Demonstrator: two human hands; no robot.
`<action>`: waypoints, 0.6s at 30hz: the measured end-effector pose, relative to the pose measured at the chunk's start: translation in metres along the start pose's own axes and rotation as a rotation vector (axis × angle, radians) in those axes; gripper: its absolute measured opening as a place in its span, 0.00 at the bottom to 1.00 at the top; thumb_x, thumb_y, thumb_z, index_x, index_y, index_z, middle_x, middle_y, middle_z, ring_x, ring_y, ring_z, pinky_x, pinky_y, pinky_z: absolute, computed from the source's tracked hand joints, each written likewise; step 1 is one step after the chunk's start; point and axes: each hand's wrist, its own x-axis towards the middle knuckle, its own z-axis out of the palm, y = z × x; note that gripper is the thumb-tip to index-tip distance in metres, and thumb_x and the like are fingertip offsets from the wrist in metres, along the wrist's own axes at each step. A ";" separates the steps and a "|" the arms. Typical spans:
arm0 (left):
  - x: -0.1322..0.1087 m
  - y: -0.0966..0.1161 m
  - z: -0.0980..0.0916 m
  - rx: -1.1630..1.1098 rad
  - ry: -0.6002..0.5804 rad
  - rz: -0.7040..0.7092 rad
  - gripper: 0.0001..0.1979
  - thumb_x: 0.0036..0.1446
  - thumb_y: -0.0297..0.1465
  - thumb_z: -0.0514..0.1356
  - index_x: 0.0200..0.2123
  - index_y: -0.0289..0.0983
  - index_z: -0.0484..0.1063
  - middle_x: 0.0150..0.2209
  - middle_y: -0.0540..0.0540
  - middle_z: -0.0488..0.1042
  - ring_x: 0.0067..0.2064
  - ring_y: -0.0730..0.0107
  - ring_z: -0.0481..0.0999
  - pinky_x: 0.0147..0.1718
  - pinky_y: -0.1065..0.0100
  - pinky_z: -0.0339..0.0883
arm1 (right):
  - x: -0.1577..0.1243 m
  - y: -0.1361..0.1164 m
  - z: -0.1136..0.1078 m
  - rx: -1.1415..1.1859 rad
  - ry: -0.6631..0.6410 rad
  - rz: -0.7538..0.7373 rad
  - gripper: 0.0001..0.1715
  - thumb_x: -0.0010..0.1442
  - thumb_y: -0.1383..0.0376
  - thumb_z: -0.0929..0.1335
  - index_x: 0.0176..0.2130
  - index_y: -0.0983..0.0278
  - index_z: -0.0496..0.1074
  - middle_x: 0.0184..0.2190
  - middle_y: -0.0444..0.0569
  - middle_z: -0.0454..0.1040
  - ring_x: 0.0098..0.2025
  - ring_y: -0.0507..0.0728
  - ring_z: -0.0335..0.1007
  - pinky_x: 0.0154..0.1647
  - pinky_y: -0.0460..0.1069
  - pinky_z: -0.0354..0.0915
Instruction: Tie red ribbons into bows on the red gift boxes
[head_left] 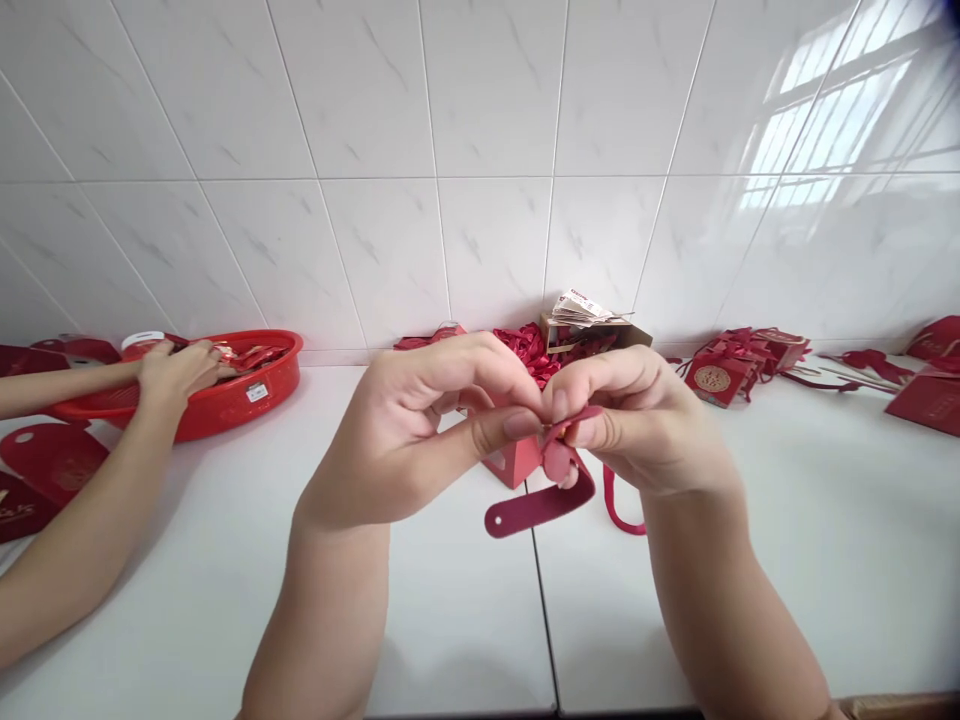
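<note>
White table [825,560]: smooth, white tile wall [375,150] behind.
Left hand [420,430]: fingers pinch small red paper box [514,462], above table middle.
Right hand [645,425]: fingers pinch dark red paper strap [536,505].
Hidden: box mostly behind both hands.

Matt red card on the little gift box [514,462], its strap [536,508] the same smooth, stiff paper. Wall tiles [495,100] gleam, glossy ceramic (window glare and all). Red basin [225,405]: shiny plastic. Tabletop [750,560], smooth white, faintly satin.
</note>
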 end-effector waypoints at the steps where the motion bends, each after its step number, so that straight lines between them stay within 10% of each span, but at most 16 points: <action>1: 0.001 -0.002 0.001 -0.038 -0.005 -0.027 0.03 0.57 0.29 0.62 0.33 0.37 0.77 0.31 0.47 0.73 0.25 0.70 0.76 0.24 0.68 0.73 | 0.001 0.001 -0.001 0.039 -0.019 0.034 0.04 0.55 0.66 0.73 0.29 0.64 0.75 0.23 0.43 0.76 0.21 0.50 0.72 0.20 0.43 0.70; 10: 0.013 -0.032 -0.011 -0.039 0.051 -0.211 0.06 0.58 0.33 0.61 0.35 0.37 0.73 0.33 0.45 0.75 0.35 0.67 0.76 0.35 0.67 0.72 | 0.004 0.008 -0.021 0.166 -0.027 0.039 0.01 0.56 0.66 0.72 0.32 0.59 0.75 0.23 0.40 0.75 0.21 0.48 0.70 0.22 0.44 0.68; 14: 0.013 -0.081 -0.047 0.424 0.224 -0.445 0.16 0.53 0.24 0.58 0.46 0.40 0.67 0.51 0.43 0.70 0.54 0.61 0.70 0.47 0.63 0.67 | 0.000 0.003 -0.035 0.088 0.101 -0.045 0.02 0.57 0.65 0.71 0.32 0.56 0.75 0.23 0.40 0.73 0.23 0.49 0.69 0.24 0.45 0.66; 18: 0.007 -0.135 -0.065 0.392 0.091 -0.645 0.33 0.46 0.23 0.61 0.57 0.40 0.60 0.61 0.38 0.61 0.63 0.51 0.59 0.49 0.60 0.66 | -0.002 0.003 -0.044 -0.005 0.185 -0.058 0.04 0.51 0.61 0.75 0.29 0.54 0.75 0.30 0.42 0.74 0.32 0.54 0.71 0.31 0.50 0.70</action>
